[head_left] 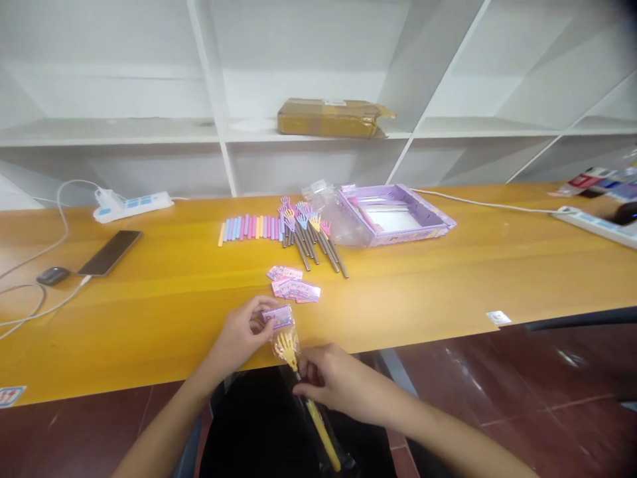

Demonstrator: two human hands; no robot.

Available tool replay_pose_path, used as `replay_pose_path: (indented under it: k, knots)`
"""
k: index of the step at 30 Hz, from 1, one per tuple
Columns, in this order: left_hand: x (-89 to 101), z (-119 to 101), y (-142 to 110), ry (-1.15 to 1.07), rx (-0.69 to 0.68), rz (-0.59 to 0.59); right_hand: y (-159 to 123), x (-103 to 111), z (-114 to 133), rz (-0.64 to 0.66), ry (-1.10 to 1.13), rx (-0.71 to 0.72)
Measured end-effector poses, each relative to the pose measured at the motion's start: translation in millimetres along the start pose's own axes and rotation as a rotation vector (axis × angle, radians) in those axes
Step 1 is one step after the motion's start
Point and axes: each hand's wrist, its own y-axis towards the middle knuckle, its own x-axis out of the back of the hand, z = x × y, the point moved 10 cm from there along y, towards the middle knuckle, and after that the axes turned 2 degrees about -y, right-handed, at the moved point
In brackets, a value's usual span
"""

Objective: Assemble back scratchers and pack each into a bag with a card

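Note:
A yellow back scratcher point(287, 348) with a hand-shaped head lies in a clear plastic bag, its handle point(323, 435) slanting down over my lap. My left hand point(245, 332) pinches a small purple printed card point(279, 317) at the top of the bag. Around the scratcher's shaft, through the plastic, my right hand point(328, 382) is closed. Just beyond my left hand, several pink and purple cards point(296, 285) lie loosely piled. Farther back is a heap of back scratchers point(311, 232) with coloured hand heads and dark metal shafts, beside a row of coloured handle tubes point(251, 228).
A purple tray box point(408, 229) stands behind right, with clear plastic bags point(348, 226) beside it. At left are a phone point(110, 253), a black earbud case point(52, 275), cables and a power strip point(132, 207). A taped carton point(328, 118) rests on the shelf. Another power strip point(600, 226) lies right.

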Motion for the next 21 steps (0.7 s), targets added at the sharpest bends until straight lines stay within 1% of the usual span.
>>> replay_pose_path:
  k: [3,6,9,11,12,13,14,15,16,18,21]
  knots:
    - [-3.5,-4.7,-1.5,-0.114,-0.010,0.018,-12.6,-2.5,-7.8,0.010,-0.002,-0.029]
    - [-6.4,-10.8,-2.5,-0.135,-0.019,0.037,-15.1,8.4,-3.3,-0.015,0.017,0.010]
    - [-14.2,-14.5,-4.6,-0.093,-0.012,0.103,-8.7,10.1,0.1,0.016,0.141,0.031]
    - [-16.0,-15.6,-6.1,-0.027,-0.019,0.117,-2.4,9.7,-3.8,0.048,0.256,0.013]
    - [-15.6,-15.5,-6.6,0.006,-0.026,0.113,0.9,14.2,-8.0,0.042,0.304,0.001]
    - [-14.9,-15.0,-6.9,0.035,-0.032,0.106,4.4,23.5,-13.8,0.016,0.336,-0.014]
    - [-14.1,-14.0,-7.0,0.059,-0.035,0.098,7.9,39.3,-21.1,-0.033,0.353,-0.031]
    - [-13.5,-12.6,-7.0,0.082,-0.037,0.093,11.3,62.6,-29.2,-0.109,0.354,-0.045]
    - [-13.0,-11.2,-6.8,0.107,-0.037,0.089,14.4,93.1,-37.0,-0.206,0.342,-0.050]
    - [-12.9,-9.4,-6.0,0.160,-0.039,0.085,17.0,176.6,-47.2,-0.486,0.318,0.006]
    - [-13.7,-9.6,-5.2,0.212,-0.049,0.086,17.1,312.8,-48.6,-0.872,0.193,0.156]
